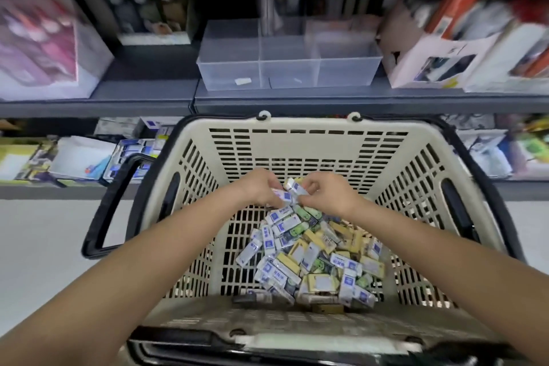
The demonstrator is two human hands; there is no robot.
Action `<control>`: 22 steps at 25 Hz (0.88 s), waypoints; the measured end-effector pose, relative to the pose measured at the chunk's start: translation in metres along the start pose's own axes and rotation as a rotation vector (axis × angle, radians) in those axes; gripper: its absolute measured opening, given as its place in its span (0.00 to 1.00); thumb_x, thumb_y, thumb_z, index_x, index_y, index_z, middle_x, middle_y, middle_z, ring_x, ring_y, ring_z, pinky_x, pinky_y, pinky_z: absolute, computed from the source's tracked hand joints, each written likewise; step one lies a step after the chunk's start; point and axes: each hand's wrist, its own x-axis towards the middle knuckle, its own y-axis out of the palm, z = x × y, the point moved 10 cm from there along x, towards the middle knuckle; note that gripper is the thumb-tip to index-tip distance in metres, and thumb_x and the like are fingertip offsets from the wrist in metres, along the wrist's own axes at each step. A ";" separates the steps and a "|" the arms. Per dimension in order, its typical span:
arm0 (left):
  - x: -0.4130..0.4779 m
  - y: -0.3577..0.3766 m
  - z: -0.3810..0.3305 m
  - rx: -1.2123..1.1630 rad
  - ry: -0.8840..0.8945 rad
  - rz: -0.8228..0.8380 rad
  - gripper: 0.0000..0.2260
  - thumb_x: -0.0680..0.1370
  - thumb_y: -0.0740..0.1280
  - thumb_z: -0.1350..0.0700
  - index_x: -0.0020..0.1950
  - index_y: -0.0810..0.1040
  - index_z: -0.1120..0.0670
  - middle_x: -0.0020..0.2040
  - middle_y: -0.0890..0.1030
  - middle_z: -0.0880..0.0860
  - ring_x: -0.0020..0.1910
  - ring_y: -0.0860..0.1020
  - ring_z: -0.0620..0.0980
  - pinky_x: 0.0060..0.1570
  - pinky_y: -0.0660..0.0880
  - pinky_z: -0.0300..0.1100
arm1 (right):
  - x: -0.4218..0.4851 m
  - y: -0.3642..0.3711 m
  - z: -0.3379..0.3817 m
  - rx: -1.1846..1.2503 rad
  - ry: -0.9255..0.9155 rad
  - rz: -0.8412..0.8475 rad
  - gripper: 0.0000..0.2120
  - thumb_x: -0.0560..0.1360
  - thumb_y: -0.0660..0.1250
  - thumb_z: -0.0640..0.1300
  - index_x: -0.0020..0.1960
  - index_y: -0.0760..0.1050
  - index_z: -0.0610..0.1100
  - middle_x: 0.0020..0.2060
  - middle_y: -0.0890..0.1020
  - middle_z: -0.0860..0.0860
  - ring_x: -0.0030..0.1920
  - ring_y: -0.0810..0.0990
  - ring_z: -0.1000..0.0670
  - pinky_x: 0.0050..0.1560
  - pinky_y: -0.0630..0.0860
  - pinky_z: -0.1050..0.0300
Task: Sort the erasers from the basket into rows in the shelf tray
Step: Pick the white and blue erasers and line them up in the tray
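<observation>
head view, basket: the cream slotted basket [309, 140] fills the lower middle.
erasers: a loose heap of wrapped erasers [312, 255] lies on the basket floor, toward 5 o'clock.
left hand: the left hand [261, 187] is over the heap's 12 o'clock edge, fingers curled round a small bunch [289, 192].
right hand: the right hand [329, 190] is just beside it, fingers pinching the same bunch.
shelf tray: the clear, divided shelf tray [231, 74] sits on the grey shelf [148, 89] at 12 o'clock, beyond the basket.

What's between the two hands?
Head view: a few erasers, gripped by the left hand and the right hand inside the basket.
</observation>
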 end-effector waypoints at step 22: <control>-0.032 0.018 -0.014 -1.092 -0.088 0.102 0.04 0.76 0.65 0.65 0.49 0.75 0.59 0.41 0.81 0.56 0.39 0.82 0.51 0.39 0.81 0.45 | -0.025 -0.012 0.023 0.427 0.115 0.012 0.08 0.70 0.73 0.40 0.46 0.76 0.42 0.39 0.82 0.45 0.31 0.78 0.54 0.32 0.74 0.62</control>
